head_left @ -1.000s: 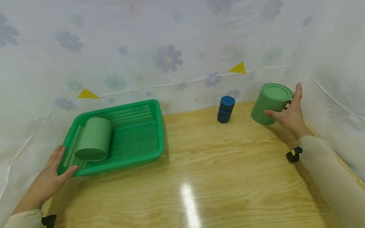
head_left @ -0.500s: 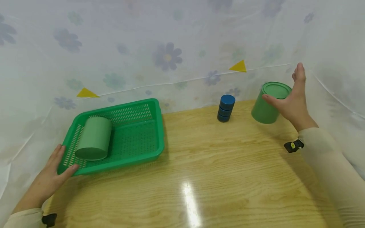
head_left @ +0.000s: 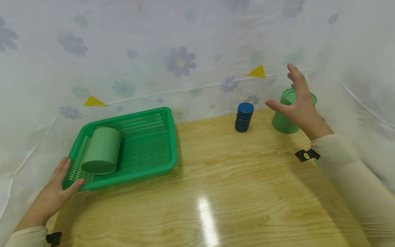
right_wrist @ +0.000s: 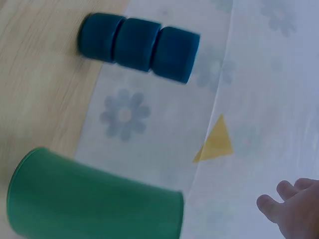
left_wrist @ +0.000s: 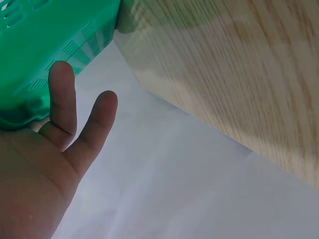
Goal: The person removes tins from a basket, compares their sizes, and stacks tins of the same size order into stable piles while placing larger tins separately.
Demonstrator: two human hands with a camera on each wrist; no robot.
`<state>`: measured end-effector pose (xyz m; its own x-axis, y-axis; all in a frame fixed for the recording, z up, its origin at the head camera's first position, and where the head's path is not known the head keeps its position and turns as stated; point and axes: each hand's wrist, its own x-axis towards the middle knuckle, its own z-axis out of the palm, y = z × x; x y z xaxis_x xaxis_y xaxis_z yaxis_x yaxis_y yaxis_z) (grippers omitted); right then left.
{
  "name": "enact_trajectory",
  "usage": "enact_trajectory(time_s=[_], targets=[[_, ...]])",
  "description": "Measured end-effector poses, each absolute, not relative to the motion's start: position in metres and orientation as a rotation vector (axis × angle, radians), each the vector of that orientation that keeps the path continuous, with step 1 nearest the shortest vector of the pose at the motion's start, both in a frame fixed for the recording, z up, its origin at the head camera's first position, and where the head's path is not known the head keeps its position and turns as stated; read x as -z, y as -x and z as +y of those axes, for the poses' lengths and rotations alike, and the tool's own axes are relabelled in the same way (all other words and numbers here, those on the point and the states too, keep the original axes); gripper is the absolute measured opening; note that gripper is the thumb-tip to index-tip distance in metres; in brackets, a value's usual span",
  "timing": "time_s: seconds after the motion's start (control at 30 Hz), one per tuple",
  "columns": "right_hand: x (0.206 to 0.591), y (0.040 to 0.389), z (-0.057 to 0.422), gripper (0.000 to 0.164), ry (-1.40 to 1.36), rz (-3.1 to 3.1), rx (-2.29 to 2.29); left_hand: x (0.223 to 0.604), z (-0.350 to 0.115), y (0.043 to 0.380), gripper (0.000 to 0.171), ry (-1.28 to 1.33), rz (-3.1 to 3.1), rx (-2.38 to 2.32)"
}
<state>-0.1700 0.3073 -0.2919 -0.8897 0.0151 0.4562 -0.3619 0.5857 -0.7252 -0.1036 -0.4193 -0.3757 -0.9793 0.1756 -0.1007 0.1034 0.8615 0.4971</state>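
At the left, my left hand (head_left: 54, 197) rests against the front left corner of a green basket (head_left: 148, 169), thumb on the rim and fingers along the outer side. In the left wrist view two fingers (left_wrist: 62, 97) stretch free below the basket. Inside the basket lies a pale green can (head_left: 103, 149) on its side. My right hand (head_left: 302, 106), spread and holding nothing, hovers before an upright green can (head_left: 284, 121), partly covering it. A blue cylinder (head_left: 244, 117), banded into three sections, stands left of that can; the right wrist view shows it apart from my hand (right_wrist: 301, 209).
All stands on a wood-grain table (head_left: 191, 151). A white flowered curtain (head_left: 148, 44) borders the back and sides, with two yellow triangles, one at left (head_left: 94, 101) and one at right (head_left: 258, 71).
My right hand has come away from the upright green can and moved left and up, fingers spread. The left hand, basket and blue cylinder have not moved visibly.
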Motion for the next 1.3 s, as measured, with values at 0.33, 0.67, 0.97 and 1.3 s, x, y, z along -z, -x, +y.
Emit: enact_trajectory(time_s=[0.33, 0.67, 0.97, 1.3], targets=[[0.282, 0.183, 0.25, 0.089, -0.544, -2.355, -1.182, 0.379, -0.425, 0.097, 0.086, -0.21, 2.903, -0.775], [0.265, 0.197, 0.189, 0.085, -0.795, -2.306, -1.162, 0.379, -0.42, 0.101, 0.087, -0.213, 2.9, -0.789], [0.252, 0.203, 0.15, 0.08, -0.912, -2.298, -1.156, 0.37, -0.413, 0.109, 0.088, -0.254, 2.924, -0.811], [0.235, 0.215, 0.094, 0.078, -1.006, -2.333, -1.146, 0.371, -0.415, 0.105, 0.087, -0.232, 2.926, -0.783]])
